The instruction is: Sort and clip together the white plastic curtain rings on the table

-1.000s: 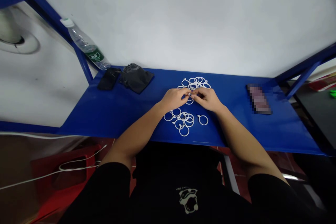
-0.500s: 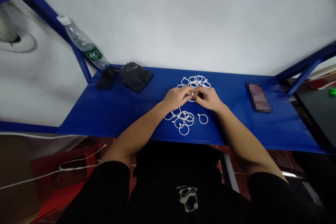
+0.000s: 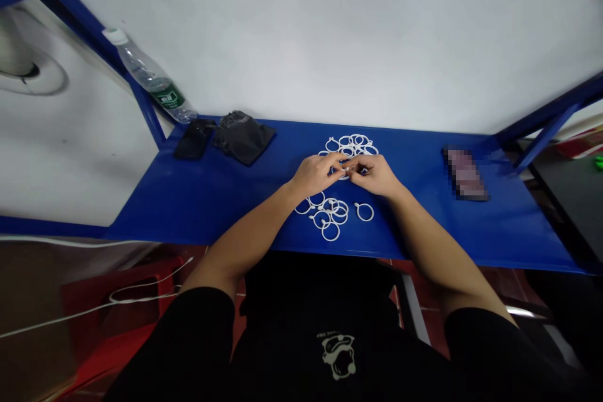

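A white plastic ring (image 3: 345, 169) is held between a person's two hands above the middle of a blue metal shelf (image 3: 188, 204); the left hand (image 3: 313, 174) and right hand (image 3: 372, 176) meet over it, their fingertips (image 3: 349, 164) pressed close together in a pinch at the ring, the exact grip partly hidden by the fingers themselves; more white plastic rings lie in two loose, overlapping clusters on the shelf, the far cluster (image 3: 348, 146) just beyond the hands and the near cluster (image 3: 327, 215) just below them; a lone ring (image 3: 363, 213) rests just right of the near cluster; the person's bare forearms run back to black clothing with a white print (image 3: 338, 358); toward the shelf's left end, a black pouch (image 3: 242, 137) lies just beside a dark flat case (image 3: 195, 138); a water bottle with a green label (image 3: 153, 81) leans along a blue steel frame post (image 3: 148, 116); toward the right end lies a pixelated flat object (image 3: 465, 174), too blurred to identify; below the shelf, a white cable (image 3: 141, 298) crosses a red plastic crate (image 3: 113, 308).
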`<state>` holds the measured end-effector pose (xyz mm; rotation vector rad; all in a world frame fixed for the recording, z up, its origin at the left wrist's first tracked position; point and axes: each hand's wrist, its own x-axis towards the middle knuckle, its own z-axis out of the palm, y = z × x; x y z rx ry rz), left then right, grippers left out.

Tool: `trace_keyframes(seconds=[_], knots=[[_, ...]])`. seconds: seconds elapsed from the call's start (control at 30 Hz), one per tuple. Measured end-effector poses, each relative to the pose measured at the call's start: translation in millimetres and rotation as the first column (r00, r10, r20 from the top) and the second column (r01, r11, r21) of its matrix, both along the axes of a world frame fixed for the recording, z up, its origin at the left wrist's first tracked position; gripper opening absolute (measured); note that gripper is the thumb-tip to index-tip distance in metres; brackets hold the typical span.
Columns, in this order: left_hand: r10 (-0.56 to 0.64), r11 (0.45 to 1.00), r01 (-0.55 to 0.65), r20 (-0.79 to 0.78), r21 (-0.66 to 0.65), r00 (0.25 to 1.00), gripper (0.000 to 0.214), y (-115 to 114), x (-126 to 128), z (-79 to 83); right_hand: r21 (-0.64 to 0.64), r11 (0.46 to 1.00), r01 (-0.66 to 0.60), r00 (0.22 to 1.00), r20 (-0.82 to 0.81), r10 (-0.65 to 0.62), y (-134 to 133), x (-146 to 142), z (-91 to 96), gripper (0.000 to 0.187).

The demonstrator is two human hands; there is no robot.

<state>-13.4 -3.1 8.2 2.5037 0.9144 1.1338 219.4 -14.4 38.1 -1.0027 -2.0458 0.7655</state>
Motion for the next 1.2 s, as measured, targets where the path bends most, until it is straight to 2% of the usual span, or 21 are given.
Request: trace_keyframes(seconds=[0.13, 0.2, 0.23, 0.3, 0.37, 0.4, 0.43, 0.5, 0.57, 0.63, 0.73, 0.8, 0.87, 1.0, 1.03, 1.1, 1.2], knots=[[0.009, 0.998, -0.011, 0.038, 0.069, 0.999, 0.03, 8.1, -11.7, 2.4, -0.032, 0.999, 0.017, 1.0, -0.017, -0.018, 2.8, 2.5, -0.7, 0.019], [0.109, 0.988, -0.122, 0.137, 0.091, 0.985, 0.03, 18.7, -20.5, 3.2, -0.039, 0.998, 0.044, 0.999, -0.027, -0.045, 5.9, 3.5, -2.3, 0.021], [0.192, 0.976, -0.208, 0.202, 0.062, 0.96, 0.025, 25.8, -24.8, 3.5, -0.038, 0.998, 0.059, 0.998, -0.034, -0.06, 7.9, 3.8, -3.3, 0.021], [0.367, 0.929, -0.362, 0.326, -0.078, 0.871, 0.019, 42.2, -31.6, 4.5, -0.029, 0.995, 0.091, 0.995, -0.048, -0.092, 12.5, 4.1, -5.4, 0.022], [0.504, 0.863, -0.431, 0.411, -0.263, 0.76, 0.02, 58.4, -35.8, 7.0, -0.014, 0.993, 0.118, 0.991, -0.066, -0.119, 16.6, 4.3, -6.8, 0.023], [0.537, 0.841, -0.431, 0.412, -0.326, 0.737, 0.021, 64.8, -37.2, 9.4, -0.009, 0.992, 0.127, 0.989, -0.074, -0.127, 18.3, 4.6, -7.0, 0.024], [0.536, 0.836, -0.411, 0.385, -0.363, 0.751, 0.021, 69.3, -38.3, 12.7, -0.008, 0.991, 0.133, 0.988, -0.079, -0.133, 19.7, 5.0, -6.9, 0.025], [0.451, 0.855, -0.309, 0.303, -0.417, 0.84, 0.018, 71.6, -40.5, 22.5, -0.017, 0.991, 0.133, 0.988, -0.075, -0.134, 22.0, 6.6, -5.4, 0.027], [0.3, 0.856, -0.17, 0.202, -0.488, 0.932, 0.018, 64.8, -44.0, 35.0, -0.019, 0.991, 0.135, 0.989, -0.059, -0.136, 24.6, 8.9, -2.5, 0.026], [0.121, 0.835, -0.063, 0.071, -0.547, 0.99, 0.024, 51.8, -49.7, 46.4, 0.0, 0.988, 0.154, 0.987, -0.043, -0.154, 28.6, 10.9, 1.1, 0.025], [-0.159, 0.755, 0.023, -0.149, -0.655, 0.976, 0.032, 31.4, -61.1, 53.2, 0.056, 0.977, 0.207, 0.978, -0.027, -0.206, 37.3, 11.5, 6.4, 0.021], [-0.254, 0.729, -0.002, -0.274, -0.684, 0.928, 0.039, 22.2, -67.8, 49.2, 0.099, 0.966, 0.24, 0.971, -0.014, -0.24, 43.3, 10.4, 7.8, 0.019], [-0.267, 0.748, -0.044, -0.361, -0.662, 0.893, 0.035, 16.7, -70.9, 40.9, 0.148, 0.955, 0.259, 0.965, 0.0, -0.261, 47.7, 8.9, 6.1, 0.016], [-0.21, 0.833, -0.07, -0.43, -0.549, 0.878, 0.006, 7.8, -64.1, 26.7, 0.245, 0.932, 0.267, 0.961, 0.007, -0.277, 47.2, 9.5, -4.4, 0.022], [-0.176, 0.858, -0.082, -0.441, -0.507, 0.88, 0.005, 5.3, -60.4, 24.9, 0.271, 0.925, 0.267, 0.959, 0.016, -0.281, 45.1, 10.7, -7.0, 0.023], [-0.08, 0.915, -0.096, -0.409, -0.393, 0.909, 0.007, 0.4, -52.7, 23.0, 0.321, 0.914, 0.249, 0.956, 0.069, -0.285, 39.7, 14.5, -10.3, 0.029], [0.046, 0.94, -0.142, -0.295, -0.311, 0.954, 0.012, -4.5, -43.9, 22.2, 0.347, 0.919, 0.186, 0.938, 0.216, -0.272, 31.5, 21.9, -10.7, 0.045]])
